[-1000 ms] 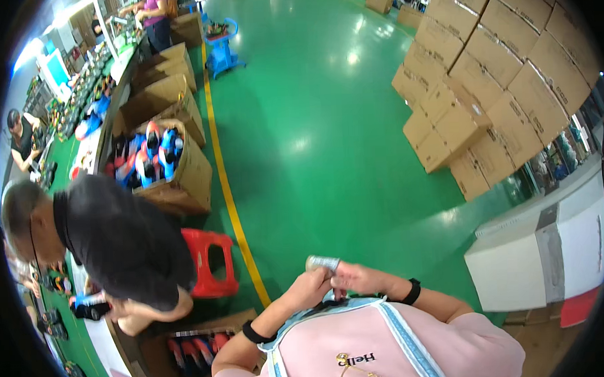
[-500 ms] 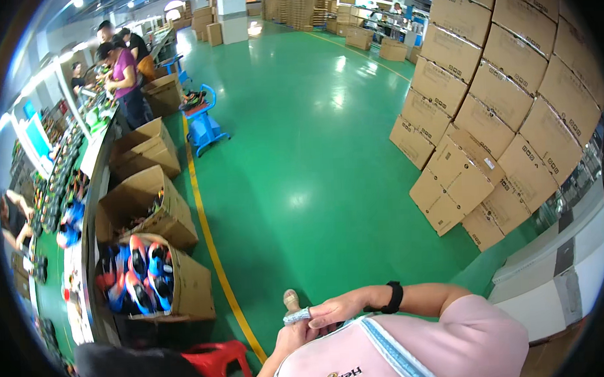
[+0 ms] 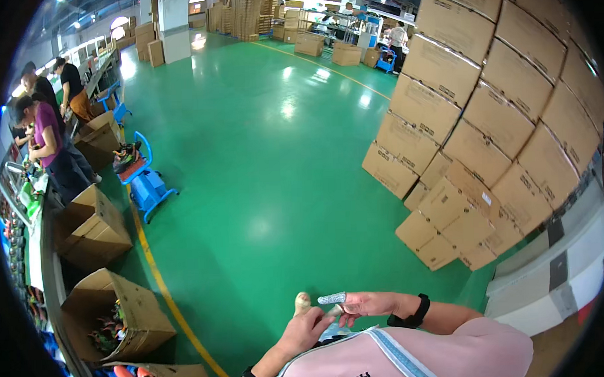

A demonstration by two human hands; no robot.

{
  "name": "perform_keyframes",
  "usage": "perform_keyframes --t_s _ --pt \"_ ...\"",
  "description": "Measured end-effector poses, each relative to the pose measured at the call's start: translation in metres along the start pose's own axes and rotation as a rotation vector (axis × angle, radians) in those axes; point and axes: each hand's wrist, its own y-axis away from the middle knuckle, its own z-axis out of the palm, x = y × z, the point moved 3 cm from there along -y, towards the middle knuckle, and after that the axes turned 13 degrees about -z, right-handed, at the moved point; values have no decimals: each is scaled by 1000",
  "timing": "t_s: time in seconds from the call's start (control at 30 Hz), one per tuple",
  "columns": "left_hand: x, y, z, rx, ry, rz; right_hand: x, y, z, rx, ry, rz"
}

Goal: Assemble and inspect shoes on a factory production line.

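My left hand (image 3: 300, 332) is in front of my chest with its thumb stretched up in a beige finger cover (image 3: 302, 300). One of its fingers, tipped in pale wrapping, reaches toward my right hand. My right hand (image 3: 366, 305) is beside it, its index finger stretched out to the left in a grey-and-white finger wrap (image 3: 332, 298). Its other fingers are bent below, close to the left hand's pale fingertip; whether they touch is hard to tell. No separate object shows in either hand. The left hand's lower fingers are partly hidden.
Tall stacked cartons (image 3: 469, 109) stand at the right, white boxes (image 3: 551, 279) nearer me. Open cartons (image 3: 117, 321) with shoes line the bench at left. A blue trolley (image 3: 147, 184) stands on the green floor (image 3: 261, 157). People (image 3: 47, 141) work along the bench.
My hands have drawn partly apart; the right index finger now stretches out clear of the left hand. The view has shifted, bringing the bench and trolley further left.
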Motion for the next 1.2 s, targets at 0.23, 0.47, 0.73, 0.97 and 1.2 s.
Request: perform_keyframes --t_s 0.23,0.47,0.73,0.97,1.2 --pt "-6 -189 -106 64 503 -312 -105 -153 -177 -17 43 -20" --pt "-20 -397 -211 50 664 -276 -203 -299 -357 -196 -11 82" --pt "49 -712 -314 -162 510 -235 -321 -358 -608 51 -50 -34" --pt "125 -998 -336 -152 286 -146 -423 -382 -846 262 -80 -200" --pt "205 -1226 -362 -239 348 -136 -544 -399 -1052 284 -29 -228"
